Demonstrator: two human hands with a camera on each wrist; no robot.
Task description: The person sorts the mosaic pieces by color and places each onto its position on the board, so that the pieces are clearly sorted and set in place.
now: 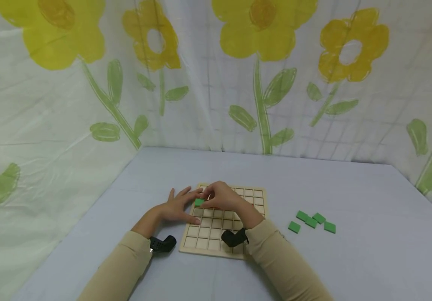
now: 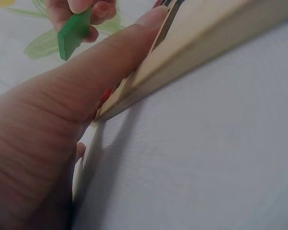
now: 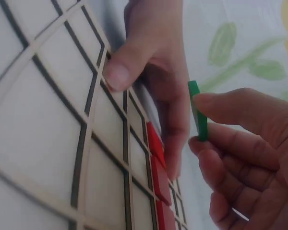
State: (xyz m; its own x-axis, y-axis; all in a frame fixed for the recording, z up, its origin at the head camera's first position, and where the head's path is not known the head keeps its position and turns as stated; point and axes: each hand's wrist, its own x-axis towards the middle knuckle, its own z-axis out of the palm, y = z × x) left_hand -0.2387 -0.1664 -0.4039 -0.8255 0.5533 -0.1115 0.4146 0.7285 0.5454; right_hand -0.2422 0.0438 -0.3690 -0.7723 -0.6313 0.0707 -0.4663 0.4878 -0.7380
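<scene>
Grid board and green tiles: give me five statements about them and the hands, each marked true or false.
1. The right hand pinches a green tile. True.
2. The left hand grips a green tile. False: it holds none.
3. Five loose green tiles lie right of the grid board. True.
4. The pieces on the board are blue. False: those visible are red pieces.
5. The pinched tile lies flat in a cell. False: it is held above the board.
</scene>
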